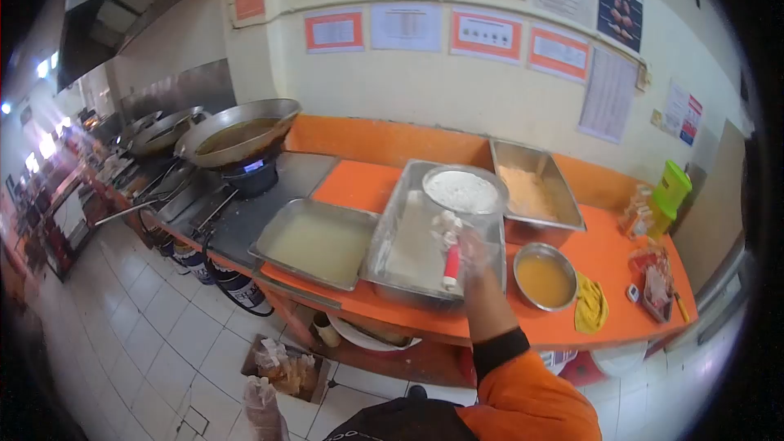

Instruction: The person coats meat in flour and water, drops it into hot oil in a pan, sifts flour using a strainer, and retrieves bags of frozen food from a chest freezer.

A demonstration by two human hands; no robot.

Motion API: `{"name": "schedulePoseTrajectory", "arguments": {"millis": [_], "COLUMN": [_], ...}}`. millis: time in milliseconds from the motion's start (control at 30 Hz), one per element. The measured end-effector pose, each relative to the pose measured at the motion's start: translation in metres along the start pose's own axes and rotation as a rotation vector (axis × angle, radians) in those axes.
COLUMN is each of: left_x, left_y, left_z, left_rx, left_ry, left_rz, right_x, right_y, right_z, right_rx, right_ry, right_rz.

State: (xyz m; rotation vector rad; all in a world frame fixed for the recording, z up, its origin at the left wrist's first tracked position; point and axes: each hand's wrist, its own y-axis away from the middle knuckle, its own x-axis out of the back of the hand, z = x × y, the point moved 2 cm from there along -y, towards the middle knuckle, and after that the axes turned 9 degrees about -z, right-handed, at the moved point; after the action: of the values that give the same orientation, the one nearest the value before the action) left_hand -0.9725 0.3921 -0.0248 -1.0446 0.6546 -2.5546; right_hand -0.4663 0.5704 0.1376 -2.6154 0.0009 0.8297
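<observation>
My right hand (476,255), in a clear plastic glove and smeared by motion, is over the right side of a deep metal tray (377,257) with flour in it. Just left of it lies a tool with a red-and-white handle (452,265); whether my fingers touch it cannot be made out. Floury white lumps (447,225) show above the handle, at the front edge of a round metal sieve or bowl of white flour (462,189). Low in the view, away from the table, my gloved left hand (265,411) is raised with its fingers loosely extended, holding nothing visible.
A shallow tray of cloudy liquid (318,241) sits left. Right are a bowl of orange liquid (545,279), a yellow cloth (591,308) and a tray of orange crumbs (529,189). Large woks (237,132) stand on burners; a box (286,367) is on the floor.
</observation>
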Motion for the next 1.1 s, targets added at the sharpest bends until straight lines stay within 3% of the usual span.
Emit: {"name": "schedulePoseTrajectory", "arguments": {"millis": [67, 100, 133, 167, 200, 233, 267, 300, 367, 400, 500, 633, 667, 733, 800, 833, 900, 933, 1033, 1067, 1100], "left_x": [0.001, 0.004, 0.015, 0.025, 0.029, 0.027, 0.026, 0.026, 0.031, 0.033, 0.040, 0.038, 0.038, 0.040, 0.032, 0.028, 0.030, 0.028, 0.035, 0.032, 0.036], "left_y": [0.009, 0.010, 0.008, 0.008, 0.007, 0.005, 0.009, 0.012, 0.013, 0.007, 0.004, 0.016, 0.013, 0.001, 0.008, 0.017, 0.023, 0.016, 0.008, 0.016, 0.019], "left_z": [-0.002, 0.006, 0.027, 0.039, 0.046, 0.041, 0.034, 0.038, 0.056, 0.064, 0.071, 0.058, 0.060, 0.074, 0.050, 0.037, 0.038, 0.039, 0.060, 0.041, 0.046], "left_rx": [0.108, 0.164, 0.133, 0.096, -0.127, -0.124, -0.115, -0.104, 0.279, 0.452, 0.204, 0.255, 0.266, 0.264, 0.408, 0.483, 0.350, 0.272, 0.211, 0.415, 0.414], "left_ry": [0.125, 0.185, 0.042, -0.099, -0.523, -0.483, -0.442, -0.401, 0.137, 0.410, -0.085, 0.074, 0.118, 0.173, 0.187, 0.189, 0.079, 0.033, 0.060, 0.279, 0.274], "left_rz": [-0.046, -0.065, -0.096, -0.124, -0.163, -0.108, -0.060, -0.016, -0.044, -0.037, -0.054, -0.098, -0.075, -0.009, -0.004, -0.021, -0.075, -0.074, 0.059, -0.017, -0.038], "right_x": [0.009, 0.036, 0.053, 0.049, 0.033, 0.014, -0.031, -0.027, 0.006, 0.004, -0.055, 0.031, -0.014, -0.069, -0.110, -0.103, -0.072, -0.056, -0.105, -0.118, -0.111], "right_y": [-0.011, -0.027, -0.028, -0.019, -0.018, -0.018, -0.005, -0.016, -0.026, -0.027, 0.004, -0.027, -0.012, 0.011, 0.030, 0.026, 0.017, 0.016, 0.042, 0.045, 0.043], "right_z": [-0.008, -0.005, 0.003, 0.007, 0.000, -0.012, -0.028, -0.024, -0.011, -0.011, -0.005, 0.021, 0.010, 0.012, -0.002, -0.005, 0.000, 0.017, 0.002, -0.008, -0.004], "right_rx": [-0.042, -0.135, -0.232, -0.171, -0.096, -0.026, -0.031, -0.092, -0.218, -0.238, -0.187, -0.203, -0.238, -0.244, -0.238, -0.291, -0.397, -0.331, -0.315, -0.278, -0.342], "right_ry": [-0.020, 0.121, 0.257, 0.182, 0.109, 0.039, -0.027, 0.077, 0.279, 0.224, 0.000, 0.080, 0.193, -0.016, -0.107, -0.041, 0.082, 0.062, -0.004, 0.003, -0.039], "right_rz": [0.001, 0.052, 0.108, 0.031, -0.063, -0.161, -0.026, 0.022, 0.148, 0.142, 0.057, -0.025, 0.136, 0.167, 0.137, 0.122, 0.107, 0.161, 0.122, 0.086, 0.119]}}
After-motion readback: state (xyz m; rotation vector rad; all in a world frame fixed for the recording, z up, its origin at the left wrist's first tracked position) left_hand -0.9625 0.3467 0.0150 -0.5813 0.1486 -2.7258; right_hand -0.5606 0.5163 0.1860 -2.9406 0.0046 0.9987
